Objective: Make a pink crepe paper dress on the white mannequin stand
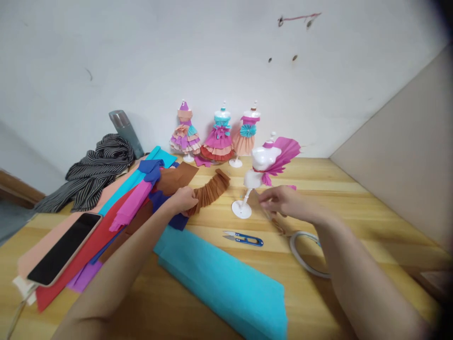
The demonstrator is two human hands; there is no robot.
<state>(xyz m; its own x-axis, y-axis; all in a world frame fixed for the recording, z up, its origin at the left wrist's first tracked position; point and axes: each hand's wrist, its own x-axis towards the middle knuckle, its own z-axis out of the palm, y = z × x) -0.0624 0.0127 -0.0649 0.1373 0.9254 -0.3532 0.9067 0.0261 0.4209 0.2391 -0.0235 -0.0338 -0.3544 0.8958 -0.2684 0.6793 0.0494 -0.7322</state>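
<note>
My left hand (186,199) is closed on one end of a pleated brown paper strip (212,190), which fans up and to the right above the table. Just right of the stand of a small white mannequin (264,158), my right hand (278,200) is bent, its fingers blurred; whether anything is between them I cannot tell. The mannequin wears a pleated magenta paper piece (285,153) at its back and a thin red band at the waist. Blue thread snips (244,239) lie between my hands, and a roll of tape (295,248) lies under my right forearm.
Three dressed mannequins (217,139) stand by the wall. Coloured paper sheets (123,203), a phone (65,248), a striped cloth (101,163) and a grey bottle (125,130) are at left. A turquoise sheet (226,283) covers the front middle of the wooden table (198,307).
</note>
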